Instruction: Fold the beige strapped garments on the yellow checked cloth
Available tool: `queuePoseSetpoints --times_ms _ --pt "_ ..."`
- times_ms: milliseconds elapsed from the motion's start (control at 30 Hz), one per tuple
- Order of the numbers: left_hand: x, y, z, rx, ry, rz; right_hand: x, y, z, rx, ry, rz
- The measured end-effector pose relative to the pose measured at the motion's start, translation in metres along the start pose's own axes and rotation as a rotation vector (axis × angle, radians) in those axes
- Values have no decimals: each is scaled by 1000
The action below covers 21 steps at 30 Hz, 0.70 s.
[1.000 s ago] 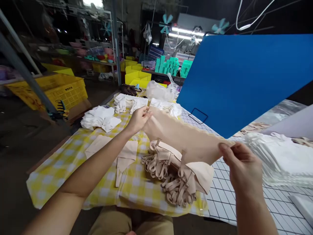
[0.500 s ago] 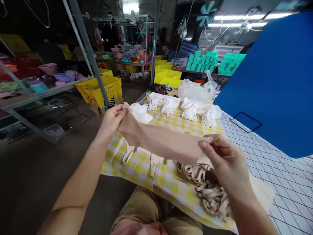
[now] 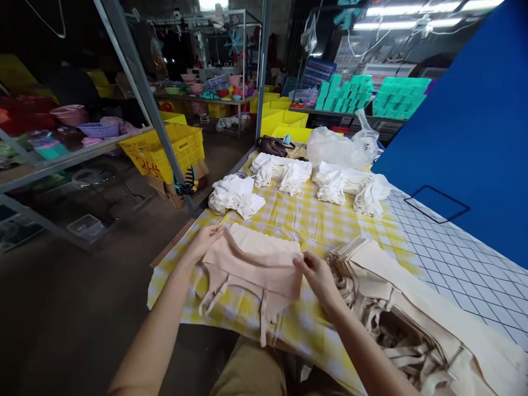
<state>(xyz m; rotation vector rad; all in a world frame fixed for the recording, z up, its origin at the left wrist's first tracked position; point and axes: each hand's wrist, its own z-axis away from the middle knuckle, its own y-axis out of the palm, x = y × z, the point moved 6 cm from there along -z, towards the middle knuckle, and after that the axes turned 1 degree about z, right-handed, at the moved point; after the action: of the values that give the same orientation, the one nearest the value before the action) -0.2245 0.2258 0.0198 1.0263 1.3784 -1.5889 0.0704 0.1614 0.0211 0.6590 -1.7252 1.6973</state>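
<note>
A beige bra top with thin straps is spread low over the table, its straps toward me. My left hand pinches its upper left corner. At the right edge, the fingers of my right hand are closed on the fabric. The upper edge sags in a fold between the two hands, and a paler layer shows behind it. To the right of my right hand lies a stack of similar beige bra tops, its straps bunched toward me; my right forearm hides part of it.
A yellow checked cloth covers the table. White folded garments, a crumpled white pile, a plastic bag and a dark handbag lie farther back. A metal post and yellow crate stand left, a blue panel right.
Both hands have come down and closer together, bringing the stretched beige top from the air to the table. The view has shifted, so more of the beige stack shows.
</note>
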Motion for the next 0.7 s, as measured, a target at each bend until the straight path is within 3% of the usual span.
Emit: queuePoseSetpoints --times_ms 67,200,400,700 --pt "13 17 -31 -51 -23 -299 -18 13 -20 -56 121 179" --pt "25 35 -61 -100 -46 -494 -31 28 -35 -121 230 300" --pt "27 40 -61 -147 -60 -772 -34 33 -42 -138 275 490" --pt "31 51 -59 -147 -61 -939 -37 34 -48 -175 281 559"
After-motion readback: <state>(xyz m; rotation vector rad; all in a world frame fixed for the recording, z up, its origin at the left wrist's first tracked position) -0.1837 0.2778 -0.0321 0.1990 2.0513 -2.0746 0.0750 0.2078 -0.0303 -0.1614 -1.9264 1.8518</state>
